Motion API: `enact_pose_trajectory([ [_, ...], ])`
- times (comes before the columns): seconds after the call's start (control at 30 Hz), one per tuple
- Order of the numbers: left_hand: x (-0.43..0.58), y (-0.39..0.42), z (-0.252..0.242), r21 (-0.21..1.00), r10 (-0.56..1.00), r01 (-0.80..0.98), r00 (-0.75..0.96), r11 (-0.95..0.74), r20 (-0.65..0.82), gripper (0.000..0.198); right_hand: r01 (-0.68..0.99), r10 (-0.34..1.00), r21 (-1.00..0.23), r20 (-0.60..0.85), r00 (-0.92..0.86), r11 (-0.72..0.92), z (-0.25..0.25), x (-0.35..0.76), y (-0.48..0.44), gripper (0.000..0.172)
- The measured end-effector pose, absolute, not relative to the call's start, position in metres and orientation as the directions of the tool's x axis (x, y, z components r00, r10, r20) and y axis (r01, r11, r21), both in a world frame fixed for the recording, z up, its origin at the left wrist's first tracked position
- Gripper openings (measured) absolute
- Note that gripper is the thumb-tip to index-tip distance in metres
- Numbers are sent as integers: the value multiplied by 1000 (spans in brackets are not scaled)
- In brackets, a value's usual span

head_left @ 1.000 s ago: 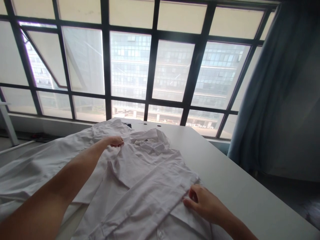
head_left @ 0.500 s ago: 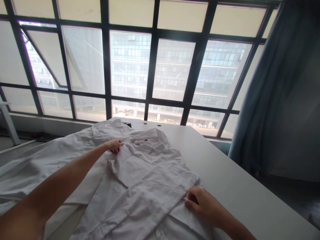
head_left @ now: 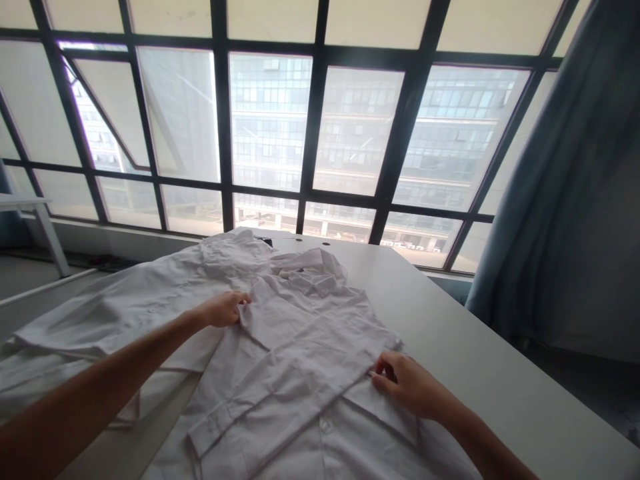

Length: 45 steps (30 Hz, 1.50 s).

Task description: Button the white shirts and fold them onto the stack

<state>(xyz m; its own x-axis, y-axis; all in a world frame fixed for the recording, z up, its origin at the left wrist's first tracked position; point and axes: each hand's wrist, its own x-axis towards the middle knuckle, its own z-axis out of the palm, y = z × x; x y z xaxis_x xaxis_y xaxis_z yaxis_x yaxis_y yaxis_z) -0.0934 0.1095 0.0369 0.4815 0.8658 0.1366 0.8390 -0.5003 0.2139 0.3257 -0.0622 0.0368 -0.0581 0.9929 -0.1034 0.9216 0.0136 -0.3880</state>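
A white button shirt [head_left: 300, 347] lies spread on a white table [head_left: 480, 373], its collar [head_left: 310, 270] towards the window and one sleeve folded across the body. My left hand [head_left: 220, 310] reaches out to the shirt's left shoulder area, fingers closed on a fold of the cloth. My right hand [head_left: 407, 387] rests at the shirt's right edge near the middle, fingers curled and pinching the fabric there.
More white cloth [head_left: 125, 313] lies crumpled on the left part of the table. A big black-framed window [head_left: 315, 127] fills the far side. A blue-grey curtain [head_left: 565, 200] hangs at the right. Another table's leg [head_left: 47, 240] shows far left.
My left hand has drawn back towards me along the shoulder, pulling the cloth flatter. My right hand stays at the right edge. The view has tilted down slightly.
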Motion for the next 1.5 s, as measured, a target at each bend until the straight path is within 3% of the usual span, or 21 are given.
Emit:
enact_pose_trajectory([
  [0.13, -86, 92, 32, 147, 891, 903, 351, -403, 286, 23, 925, 992, -380, -100, -71, 28, 36, 326, -62, 23],
  [0.37, -97, 78, 25, 45, 938, 978, 181, -203, 297, 26, 926, 992, -375, -84, -90, 52, 35, 327, -62, 33],
  [0.7, -98, 78, 15, 226, 934, 954, 110, -194, 340, 37, 929, 999, -367, 11, -53, 53, 28, 331, -62, 48],
  [0.87, -99, 78, 14, 306, 932, 923, 121, -233, 342, 28, 951, 995, -307, 99, 1, 30, 26, 323, -58, 27],
  [0.93, -99, 80, 12, 311, 929, 921, 121, -237, 349, 29, 938, 993, -343, 118, -4, 45, 30, 323, -57, 22],
  [1.13, -99, 86, 6, 288, 934, 927, 137, -238, 331, 42, 790, 995, -606, -69, 66, -94, 53, 344, -59, 18],
  [1.4, -95, 84, 7, 189, 905, 921, 266, -340, 332, 39, 745, 930, -625, -368, -19, -232, 55, 361, -70, 16],
  [1.5, -99, 88, 4, 241, 869, 860, 359, -449, 340, 33, 728, 919, -645, -391, -53, -233, 50, 361, -70, 17],
])
